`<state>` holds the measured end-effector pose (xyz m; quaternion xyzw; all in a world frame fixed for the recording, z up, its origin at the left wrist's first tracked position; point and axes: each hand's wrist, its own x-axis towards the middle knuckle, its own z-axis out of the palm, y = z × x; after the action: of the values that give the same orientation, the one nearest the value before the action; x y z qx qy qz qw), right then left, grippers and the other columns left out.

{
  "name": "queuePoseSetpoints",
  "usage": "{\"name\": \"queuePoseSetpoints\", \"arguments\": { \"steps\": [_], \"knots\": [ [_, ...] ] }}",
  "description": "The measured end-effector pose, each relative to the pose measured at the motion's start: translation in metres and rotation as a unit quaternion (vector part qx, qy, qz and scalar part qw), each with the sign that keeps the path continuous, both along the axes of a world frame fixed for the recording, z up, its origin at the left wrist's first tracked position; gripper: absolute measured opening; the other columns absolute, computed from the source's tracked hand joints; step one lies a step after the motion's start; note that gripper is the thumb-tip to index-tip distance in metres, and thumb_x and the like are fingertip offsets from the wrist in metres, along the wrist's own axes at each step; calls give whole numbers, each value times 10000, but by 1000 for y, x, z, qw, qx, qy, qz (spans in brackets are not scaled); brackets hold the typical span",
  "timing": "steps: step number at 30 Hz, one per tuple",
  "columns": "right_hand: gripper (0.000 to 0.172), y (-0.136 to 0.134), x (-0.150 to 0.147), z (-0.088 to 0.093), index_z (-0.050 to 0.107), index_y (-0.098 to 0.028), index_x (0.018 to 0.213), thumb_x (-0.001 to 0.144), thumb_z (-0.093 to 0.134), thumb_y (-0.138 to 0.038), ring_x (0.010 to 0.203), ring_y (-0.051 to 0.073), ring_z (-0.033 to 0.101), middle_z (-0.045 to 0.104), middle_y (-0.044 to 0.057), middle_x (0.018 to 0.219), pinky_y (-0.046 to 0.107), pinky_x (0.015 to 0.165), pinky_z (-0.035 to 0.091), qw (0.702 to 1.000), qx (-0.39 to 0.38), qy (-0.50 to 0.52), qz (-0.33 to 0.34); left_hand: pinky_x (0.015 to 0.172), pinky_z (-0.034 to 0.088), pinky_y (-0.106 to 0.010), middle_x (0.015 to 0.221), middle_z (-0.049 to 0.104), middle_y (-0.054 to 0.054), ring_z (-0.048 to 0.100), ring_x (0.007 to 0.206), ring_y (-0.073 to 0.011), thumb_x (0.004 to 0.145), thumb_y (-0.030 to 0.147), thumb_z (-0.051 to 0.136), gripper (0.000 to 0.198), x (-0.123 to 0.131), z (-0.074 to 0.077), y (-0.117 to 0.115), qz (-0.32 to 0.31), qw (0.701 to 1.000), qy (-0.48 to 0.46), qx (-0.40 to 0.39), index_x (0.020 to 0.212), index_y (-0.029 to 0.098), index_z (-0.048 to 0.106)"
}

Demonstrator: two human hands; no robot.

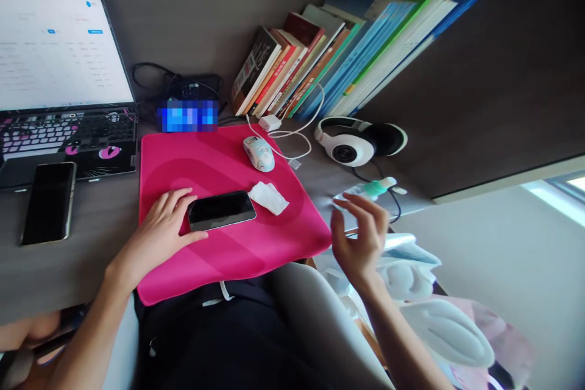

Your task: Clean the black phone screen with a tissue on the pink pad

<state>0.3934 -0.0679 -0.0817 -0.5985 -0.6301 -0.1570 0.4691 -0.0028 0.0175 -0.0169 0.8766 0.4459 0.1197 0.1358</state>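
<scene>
A black-screened smartphone (222,209) lies flat on a bright pink mat (223,262). My left hand (162,225) rests on the mat at the phone's left end, its thumb along the near edge and its fingertips at the far corner, so the end sits between them. Just right of the phone is a crumpled white tissue (269,197). My right hand (361,234) is off the mat's right edge, with fingers bent and thumb apart from them. Beyond its fingertips lies a small clear spray bottle with a green top (377,186), partly hidden; whether they touch I cannot tell.
A patterned mouse (258,154) sits on the mat's far part. Behind are a white charger (270,122) with its looped cable, headphones (347,146) and a row of books (320,55). An open laptop (64,49) and a second phone (49,203) are at left.
</scene>
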Motion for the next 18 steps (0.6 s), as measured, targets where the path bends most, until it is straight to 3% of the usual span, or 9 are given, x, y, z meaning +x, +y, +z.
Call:
{"name": "queuePoseSetpoints", "arguments": {
  "steps": [3,6,8,13,18],
  "knots": [
    [333,9,-29,11,679,-266,1341,1037,583,-169,1188,302,707,743,123,1261,535,1007,587,991,-67,-24,116,1257,387,-557,1628,463,-155,431,1521,-340,966,602,680,707,0,0,0,-4,1000,6,9,1518,214,468],
    [468,23,-62,25,570,-266,1510,1056,565,-154,1339,291,662,710,130,1418,510,1082,589,953,-137,-84,256,1257,400,-531,1623,479,-145,444,1518,-325,977,586,672,708,-1,4,0,-16,1000,3,18,1543,218,457],
    [517,33,-81,31,504,-241,1577,1068,571,-181,1447,286,585,632,133,1540,526,1177,537,926,-161,-138,312,1244,428,-501,1612,509,-131,481,1499,-303,1004,564,646,701,-2,7,-1,-28,999,1,23,1579,224,435],
    [489,50,-106,36,538,-169,1558,1089,562,-304,1488,307,541,547,174,1611,556,1227,492,912,-198,-155,325,1191,503,-459,1552,608,-137,603,1404,-281,1063,399,606,513,1,10,-5,-65,993,38,91,1513,156,557],
    [390,63,-109,41,649,-234,1448,1082,581,-347,1316,298,665,683,132,1469,554,1135,556,917,-211,-112,319,1138,555,-505,1507,628,-232,644,1373,-337,1060,248,531,433,9,5,-11,-115,967,97,207,1408,12,632]
  ]
}}
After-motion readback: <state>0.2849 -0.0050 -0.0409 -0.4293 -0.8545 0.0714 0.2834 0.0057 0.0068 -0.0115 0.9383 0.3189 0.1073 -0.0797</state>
